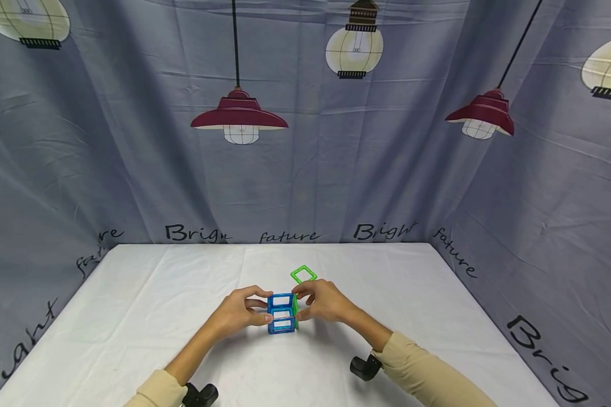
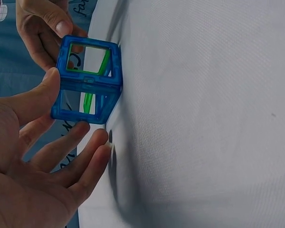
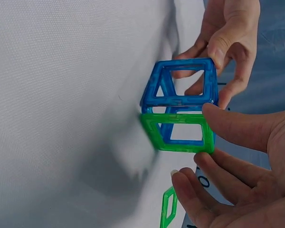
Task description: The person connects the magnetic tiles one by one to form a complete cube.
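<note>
Blue magnetic tiles [image 2: 88,81], square and see-through in the middle, stand joined as a small box on the white table. A green magnetic tile [image 3: 178,118] forms the box's right side. My left hand [image 1: 233,312] holds the blue left side, with the thumb near and fingers behind. On the opposite side, my right hand [image 1: 327,301] pinches the green tile's edges between thumb and index finger; its other fingers stay off the box. A loose green square tile [image 1: 310,270] lies flat behind the box, close to the right hand.
The white cloth-covered table [image 1: 158,299] extends around the box. A grey-blue curtain [image 1: 305,186] printed with lamps and lettering hangs along its back and sides. Black wrist-worn devices [image 1: 365,368] sit below both forearms.
</note>
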`<state>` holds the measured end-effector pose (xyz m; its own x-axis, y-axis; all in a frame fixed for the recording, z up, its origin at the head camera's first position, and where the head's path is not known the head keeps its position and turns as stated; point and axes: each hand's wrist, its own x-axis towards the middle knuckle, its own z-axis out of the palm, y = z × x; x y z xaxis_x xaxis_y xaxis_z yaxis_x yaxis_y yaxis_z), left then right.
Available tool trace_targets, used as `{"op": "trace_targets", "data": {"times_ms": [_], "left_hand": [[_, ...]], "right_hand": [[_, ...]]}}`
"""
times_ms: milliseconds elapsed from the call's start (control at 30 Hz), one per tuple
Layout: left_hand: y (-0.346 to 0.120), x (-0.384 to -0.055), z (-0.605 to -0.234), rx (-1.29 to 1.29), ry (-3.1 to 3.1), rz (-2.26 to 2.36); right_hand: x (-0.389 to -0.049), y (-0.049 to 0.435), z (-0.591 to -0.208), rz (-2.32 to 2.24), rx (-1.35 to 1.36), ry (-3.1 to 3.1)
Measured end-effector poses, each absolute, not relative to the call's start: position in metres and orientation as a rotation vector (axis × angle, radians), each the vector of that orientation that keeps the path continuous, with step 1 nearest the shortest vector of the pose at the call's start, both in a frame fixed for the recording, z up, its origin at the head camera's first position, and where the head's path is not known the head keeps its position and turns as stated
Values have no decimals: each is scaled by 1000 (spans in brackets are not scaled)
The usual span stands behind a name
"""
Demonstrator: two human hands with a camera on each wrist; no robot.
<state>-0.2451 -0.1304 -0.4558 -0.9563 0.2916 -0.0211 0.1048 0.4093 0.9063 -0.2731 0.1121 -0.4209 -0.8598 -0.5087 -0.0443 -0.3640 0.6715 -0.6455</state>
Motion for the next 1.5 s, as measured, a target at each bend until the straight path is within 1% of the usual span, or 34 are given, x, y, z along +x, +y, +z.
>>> {"op": "trace_targets", "data": {"times_ms": [533, 733, 967, 1167, 1500], "left_hand": [[-128, -244, -456, 351, 2564, 1563], [-124, -241, -456, 384, 2641, 1516], [-117, -235, -455, 365, 2705, 1458], [-115, -231, -453, 379, 2691, 1447], [-125, -235, -455, 371, 2572, 1506]], "right_hand": [[-272, 112, -421, -997, -684, 2640], [-272, 112, -422, -1016, -700, 2645], [-271, 112, -422, -1037, -688, 2635], [-272, 113, -423, -1021, -704, 2647], [-271, 111, -425, -1007, -682, 2654]]}}
